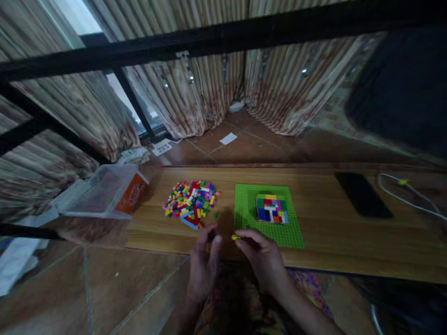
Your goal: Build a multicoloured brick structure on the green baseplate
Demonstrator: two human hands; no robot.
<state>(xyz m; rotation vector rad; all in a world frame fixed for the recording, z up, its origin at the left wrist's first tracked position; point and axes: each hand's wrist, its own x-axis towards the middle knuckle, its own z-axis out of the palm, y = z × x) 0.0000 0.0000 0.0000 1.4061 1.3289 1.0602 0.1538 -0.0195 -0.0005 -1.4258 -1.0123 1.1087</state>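
Small yellow plastic brick (pixel 235 237) — right hand (pixel 264 258) clamps it at fingertips; left hand (pixel 205 263) near, fingers apart — best pinch sides lightly.

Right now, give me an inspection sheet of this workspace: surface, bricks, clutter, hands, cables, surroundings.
Surface: long, brown wood-grain tabletop; spills, nothing seen.
Bricks: loose multicoloured plastic brick pile, left; flat green studded baseplate bearing a multicoloured brick block.
Clutter: flat black rectangular object, right; clear plastic box with orange label, far left.
Hands: left hand open, nothing seen in it; right hand pinches a small, mostly yellow piece.
Cables: thin white cable, looped at the tabletop's right end.
Surroundings: striped curtains; brown tiled floor with a white sheet of paper.
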